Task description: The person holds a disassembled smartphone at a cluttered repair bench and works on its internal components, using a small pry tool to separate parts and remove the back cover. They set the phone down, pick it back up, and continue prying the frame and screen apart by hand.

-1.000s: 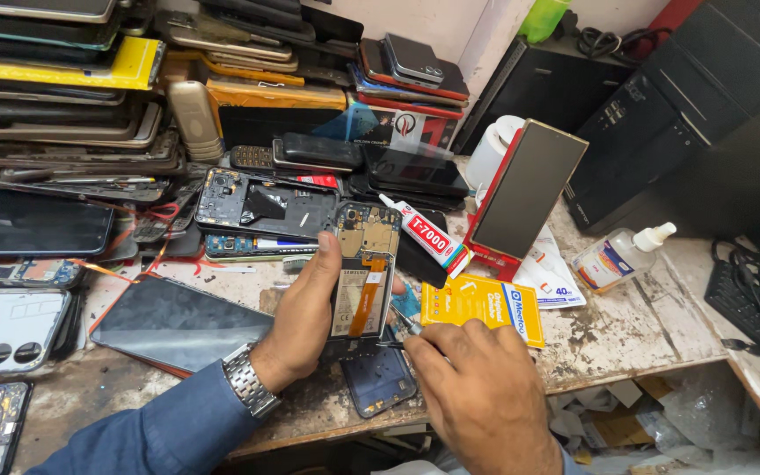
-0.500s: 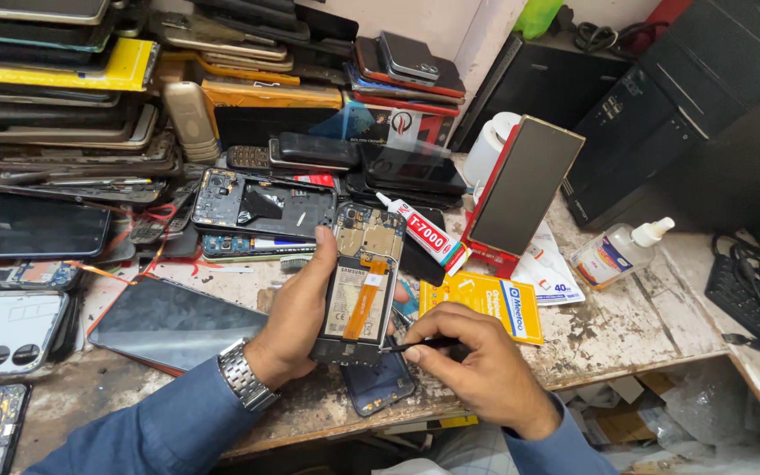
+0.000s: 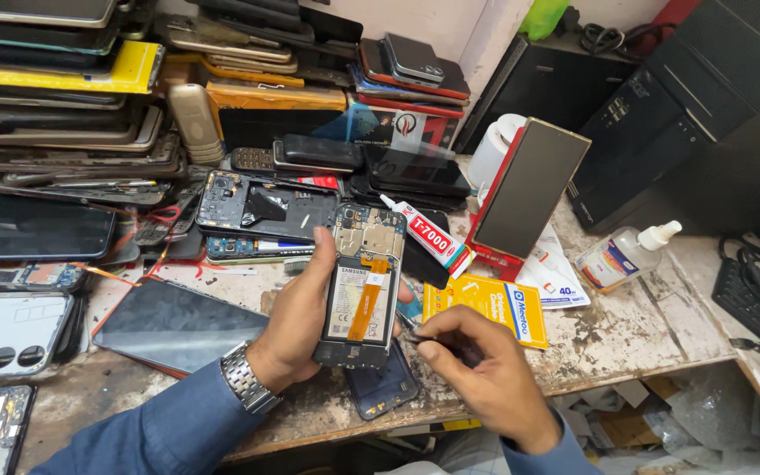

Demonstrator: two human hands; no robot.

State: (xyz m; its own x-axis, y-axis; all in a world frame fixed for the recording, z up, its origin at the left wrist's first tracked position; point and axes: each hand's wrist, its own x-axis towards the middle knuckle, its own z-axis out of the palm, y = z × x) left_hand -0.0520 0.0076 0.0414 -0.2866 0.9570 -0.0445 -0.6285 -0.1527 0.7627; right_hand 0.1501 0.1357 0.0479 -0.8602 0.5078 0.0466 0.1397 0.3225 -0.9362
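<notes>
**Opened phone held upright as our tool hand closes in**

We now hold the opened phone [image 3: 361, 290] higher above the table [image 3: 644, 330], our left hand [image 3: 296, 321] wrapped round its edge in a firm grip, battery and orange ribbon cable facing us. A second ago our right hand [image 3: 485, 374] lay flat near the yellow packet [image 3: 485, 308]; it has since curled, fingertips pressed together on a thin dark tool [image 3: 415, 332] beside the phone's lower right corner, so we judge the work is moving inside the casing. A white-and-red glue tube [image 3: 428, 230] lies just behind the phone. A red-edged box [image 3: 529, 186] stands beyond, a white sachet [image 3: 551, 273] beside it, then a clear bottle [image 3: 624, 257] with a white cap.
</notes>
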